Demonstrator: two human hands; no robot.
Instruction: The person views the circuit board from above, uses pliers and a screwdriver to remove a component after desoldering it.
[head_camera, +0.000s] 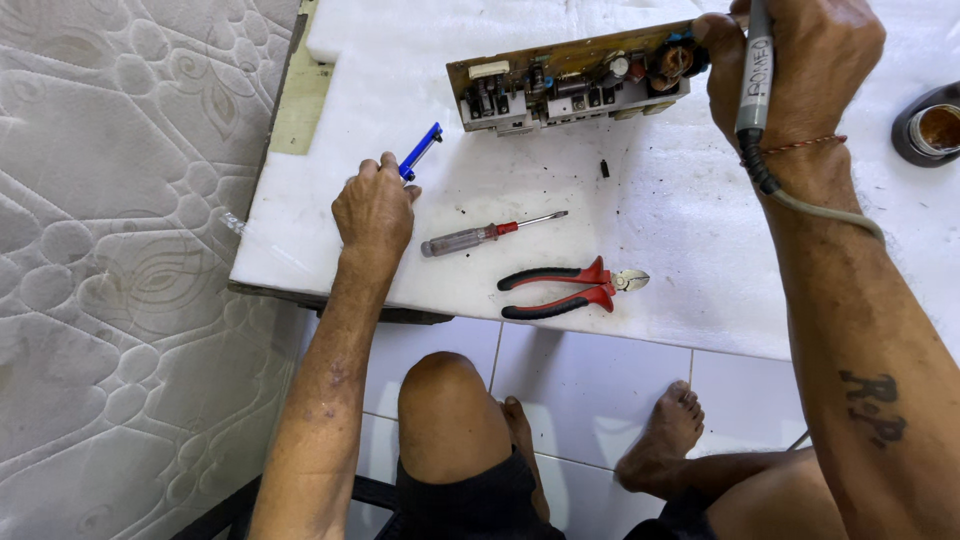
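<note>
Heat is our first worry: the right hand (790, 75) is closed around a grey soldering iron (755, 75) and also steadies the upturned circuit board (570, 80) at the far edge of the bench (680, 290). We judge that the tip, hidden behind the hand, could scorch the white foam sheet or the fingers pressed to the board; the iron's cord (825, 208) trailing over the wrist could snag and tip the board. The left hand (375, 210) is curled over a blue tool (421, 151), fingers pinched on its end. A screwdriver (490, 233) and red-handled cutters (570, 290) lie near. The foam is speckled with dark debris; white floor tiles (590, 390) and a quilted mattress (120, 250) border it.
</note>
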